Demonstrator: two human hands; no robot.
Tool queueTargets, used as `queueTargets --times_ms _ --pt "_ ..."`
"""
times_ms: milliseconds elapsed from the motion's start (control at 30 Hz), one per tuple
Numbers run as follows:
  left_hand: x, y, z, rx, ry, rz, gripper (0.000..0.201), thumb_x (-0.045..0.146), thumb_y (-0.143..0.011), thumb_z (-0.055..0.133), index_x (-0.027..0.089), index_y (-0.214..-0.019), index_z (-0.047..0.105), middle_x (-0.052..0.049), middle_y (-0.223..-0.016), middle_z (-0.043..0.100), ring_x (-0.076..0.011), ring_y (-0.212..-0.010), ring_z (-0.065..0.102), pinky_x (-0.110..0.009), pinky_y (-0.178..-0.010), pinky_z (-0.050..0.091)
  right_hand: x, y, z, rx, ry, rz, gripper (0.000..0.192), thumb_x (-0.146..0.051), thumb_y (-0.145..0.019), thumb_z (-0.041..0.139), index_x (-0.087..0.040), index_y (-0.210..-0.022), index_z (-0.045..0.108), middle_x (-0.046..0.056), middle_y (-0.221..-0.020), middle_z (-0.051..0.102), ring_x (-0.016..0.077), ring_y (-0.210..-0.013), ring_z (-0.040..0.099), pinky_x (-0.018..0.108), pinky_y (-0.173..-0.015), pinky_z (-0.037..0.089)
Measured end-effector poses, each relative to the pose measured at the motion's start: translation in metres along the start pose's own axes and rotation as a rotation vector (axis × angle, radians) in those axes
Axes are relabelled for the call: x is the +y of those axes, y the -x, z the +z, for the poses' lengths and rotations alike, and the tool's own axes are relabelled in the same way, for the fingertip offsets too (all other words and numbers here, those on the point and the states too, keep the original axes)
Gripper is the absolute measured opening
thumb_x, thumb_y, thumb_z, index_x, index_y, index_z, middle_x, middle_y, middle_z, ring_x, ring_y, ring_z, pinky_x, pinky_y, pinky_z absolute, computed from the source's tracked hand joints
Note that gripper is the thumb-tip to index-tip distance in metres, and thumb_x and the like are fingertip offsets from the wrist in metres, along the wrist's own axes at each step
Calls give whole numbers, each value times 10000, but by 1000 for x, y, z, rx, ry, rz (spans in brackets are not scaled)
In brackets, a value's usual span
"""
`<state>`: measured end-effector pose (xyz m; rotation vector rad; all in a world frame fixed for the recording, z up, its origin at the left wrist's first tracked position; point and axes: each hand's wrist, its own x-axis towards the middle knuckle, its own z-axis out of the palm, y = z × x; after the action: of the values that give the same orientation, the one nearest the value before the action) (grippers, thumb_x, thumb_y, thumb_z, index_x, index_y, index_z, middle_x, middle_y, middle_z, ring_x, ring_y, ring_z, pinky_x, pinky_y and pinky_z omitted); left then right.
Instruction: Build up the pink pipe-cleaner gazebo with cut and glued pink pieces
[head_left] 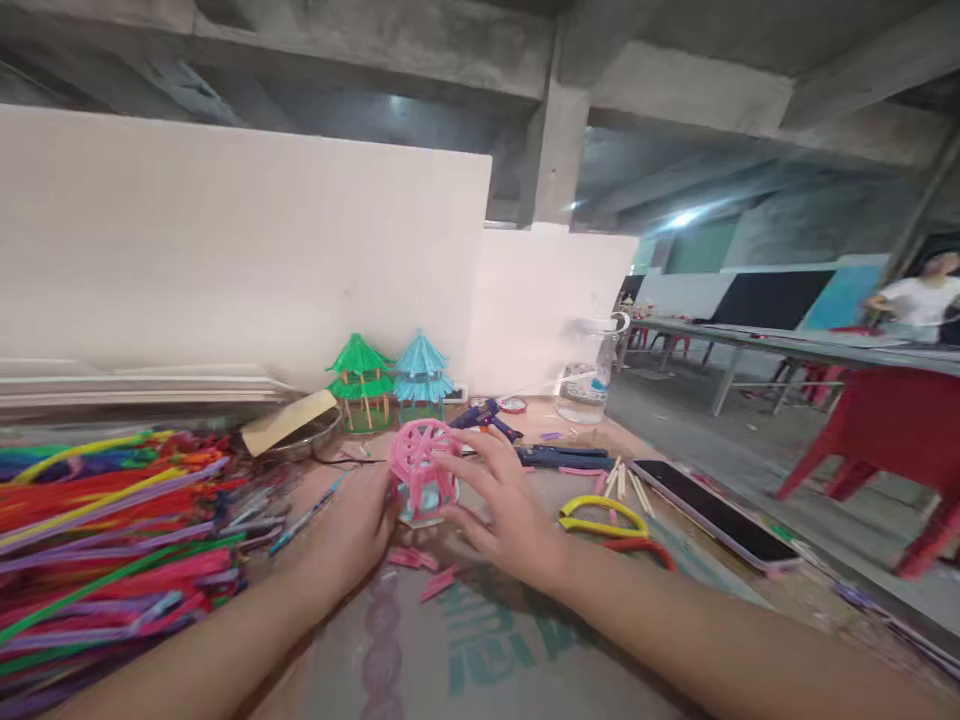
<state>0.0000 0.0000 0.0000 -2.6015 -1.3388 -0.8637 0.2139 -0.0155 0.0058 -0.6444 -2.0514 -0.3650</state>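
Observation:
A small pink pagoda model [421, 478] made of straw pieces stands on the table in front of me. My left hand [352, 535] touches its left side and base. On its right side my right hand [501, 502] rests with fingers spread against the roof. Short pink straw pieces [421, 566] lie just in front of the model.
A big heap of coloured straws [112, 540] fills the left. A green pagoda [361, 383] and a blue pagoda [421, 376] stand at the back wall. A phone [712, 512], yellow scissors [602, 517], a glue gun [487, 415] and a plastic jar [589, 380] lie right. A person sits at far right.

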Motion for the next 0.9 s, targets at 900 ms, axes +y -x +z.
queueTargets --times_ms 900 --pt "1 1 3 88 27 29 137 193 -830 431 204 -899 549 -97 -926 635 -270 -1004 574 -427 -874 457 -4 2 -4 10 -43 1 371 -204 -878 477 -177 -1246 436 137 -1284 480 216 -1258 397 527 -1097 260"
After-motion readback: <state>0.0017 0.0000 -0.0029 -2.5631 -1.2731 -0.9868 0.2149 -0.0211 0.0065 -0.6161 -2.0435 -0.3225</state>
